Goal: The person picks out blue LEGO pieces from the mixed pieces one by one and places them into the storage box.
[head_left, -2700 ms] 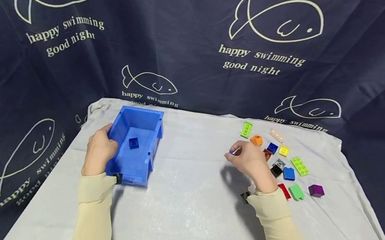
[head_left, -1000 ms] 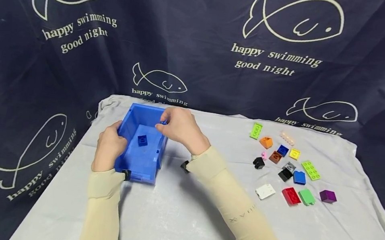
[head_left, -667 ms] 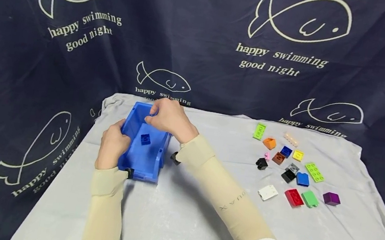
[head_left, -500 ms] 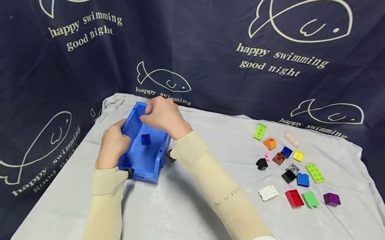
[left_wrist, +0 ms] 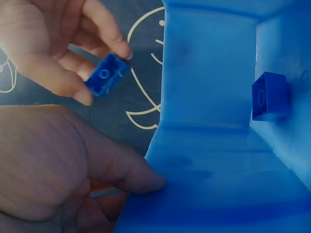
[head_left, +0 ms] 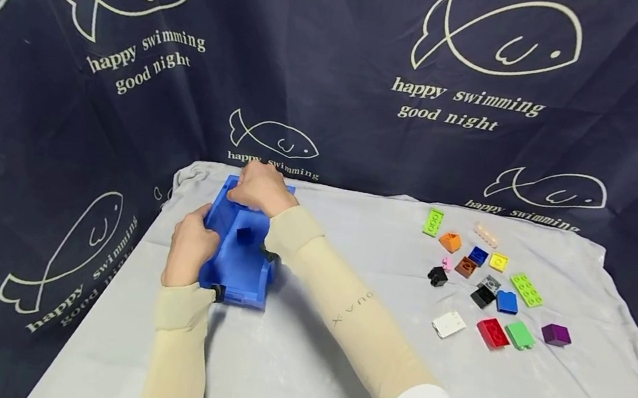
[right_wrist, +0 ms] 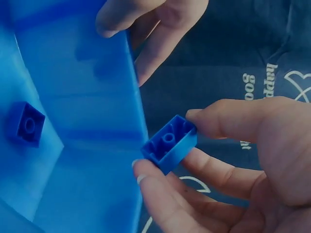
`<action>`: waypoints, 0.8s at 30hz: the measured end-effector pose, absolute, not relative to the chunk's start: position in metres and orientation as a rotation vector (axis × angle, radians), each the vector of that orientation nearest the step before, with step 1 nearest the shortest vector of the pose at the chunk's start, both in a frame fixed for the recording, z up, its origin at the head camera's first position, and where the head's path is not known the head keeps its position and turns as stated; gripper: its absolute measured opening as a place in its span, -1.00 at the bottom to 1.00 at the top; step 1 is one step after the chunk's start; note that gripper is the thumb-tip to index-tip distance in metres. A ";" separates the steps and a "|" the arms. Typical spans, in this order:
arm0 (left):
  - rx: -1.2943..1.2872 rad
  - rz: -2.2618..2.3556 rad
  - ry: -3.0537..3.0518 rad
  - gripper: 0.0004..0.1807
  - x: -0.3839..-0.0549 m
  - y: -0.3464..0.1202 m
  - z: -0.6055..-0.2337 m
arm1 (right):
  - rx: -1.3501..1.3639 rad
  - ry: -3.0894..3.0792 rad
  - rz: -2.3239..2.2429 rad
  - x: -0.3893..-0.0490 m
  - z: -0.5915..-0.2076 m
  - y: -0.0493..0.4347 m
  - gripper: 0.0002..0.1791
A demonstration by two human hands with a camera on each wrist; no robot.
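Note:
A blue plastic bin point(head_left: 245, 277) stands at the left of the table. My left hand point(head_left: 192, 246) grips its left wall, thumb inside and fingers outside. Over the bin's far end is my right hand point(head_left: 260, 188). In the right wrist view its thumb and fingertips pinch a blue toy brick point(right_wrist: 170, 143), hollow underside toward the camera; the head view hides this brick behind the hand. A second blue brick point(left_wrist: 272, 97) lies on the bin floor, its hollow side showing.
Loose bricks lie on the white cloth at the right, among them a white one point(head_left: 449, 324), a red one point(head_left: 493, 333), a purple one point(head_left: 556, 334) and a lime one point(head_left: 433, 222). A dark fish-print curtain point(head_left: 358, 130) hangs behind the table.
My right hand has carried the blue brick from the loose bricks leftward to above the bin, lately edging further left. The left hand keeps its grip on the bin wall.

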State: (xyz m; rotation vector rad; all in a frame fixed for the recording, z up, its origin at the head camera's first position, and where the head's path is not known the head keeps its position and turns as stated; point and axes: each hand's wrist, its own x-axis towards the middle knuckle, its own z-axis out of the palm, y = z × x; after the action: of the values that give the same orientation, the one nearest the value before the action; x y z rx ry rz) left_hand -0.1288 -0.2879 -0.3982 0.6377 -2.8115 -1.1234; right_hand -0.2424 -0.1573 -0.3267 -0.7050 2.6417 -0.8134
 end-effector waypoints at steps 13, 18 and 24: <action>0.643 -1.116 -2.799 -0.23 -0.125 -0.288 -0.402 | -0.554 2.689 -0.751 -0.250 -0.354 -0.169 -0.85; 0.649 -1.104 -2.809 -0.23 -0.124 -0.289 -0.400 | -0.556 2.739 -0.682 -0.252 -0.360 -0.174 -0.79; 0.647 -1.116 -2.814 -0.24 -0.128 -0.289 -0.399 | -0.571 2.799 -0.589 -0.253 -0.362 -0.175 -0.54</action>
State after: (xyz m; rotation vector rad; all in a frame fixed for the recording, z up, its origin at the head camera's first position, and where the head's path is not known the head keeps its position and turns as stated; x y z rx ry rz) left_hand -0.1278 -0.2889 -0.3992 0.6467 -2.8136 -1.1157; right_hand -0.2530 -0.1747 -0.3618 -0.5706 2.7992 -0.5894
